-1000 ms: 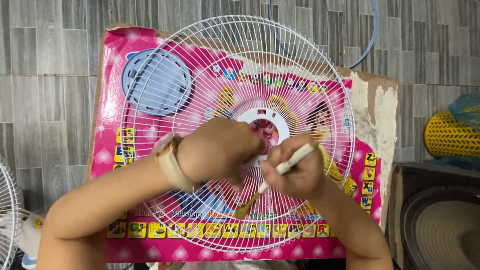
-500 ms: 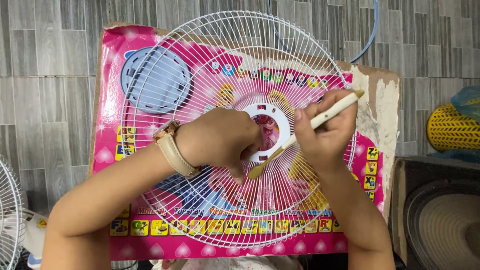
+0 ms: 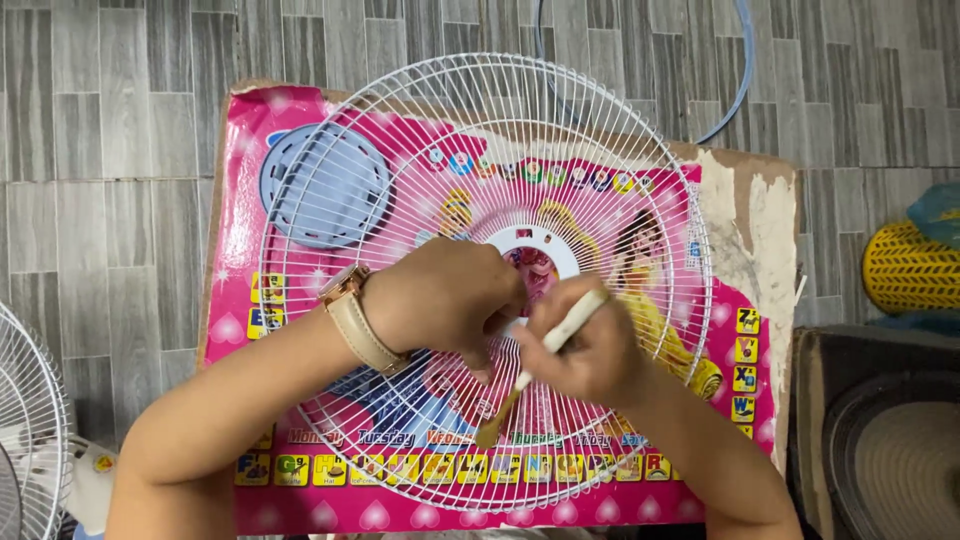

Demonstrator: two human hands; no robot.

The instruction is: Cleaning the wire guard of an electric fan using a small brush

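A white wire fan guard [image 3: 485, 280] was laid flat on a pink illustrated board [image 3: 740, 440], which itself rested on the grey tiled floor [image 3: 100, 150]. The guard's white centre ring [image 3: 535, 250] lay just above and between the two hands, touching the knuckles of the left one.

The left hand [image 3: 440, 300] was pressed down on the wires just left of the ring, fingers curled together over the spokes (a tan-strapped wristwatch [image 3: 355, 320] was worn on that wrist); whether a wire was actually pinched could not be told. The right hand [image 3: 590, 350] was closed around a small paintbrush [image 3: 535, 365] with a pale handle.

The brush's long axis was seen to run on a diagonal, handle end up and to the right near the ring, bristle tip [image 3: 488, 436] down and to the left, resting on or just over the lower spokes. The tip thus lay below the left hand and nearer the person's body than the ring. Of the two hands, the left was the nearer to the ring, the right to the lower wires.

A round blue cap [image 3: 320, 185] was seen under the guard's upper left part.
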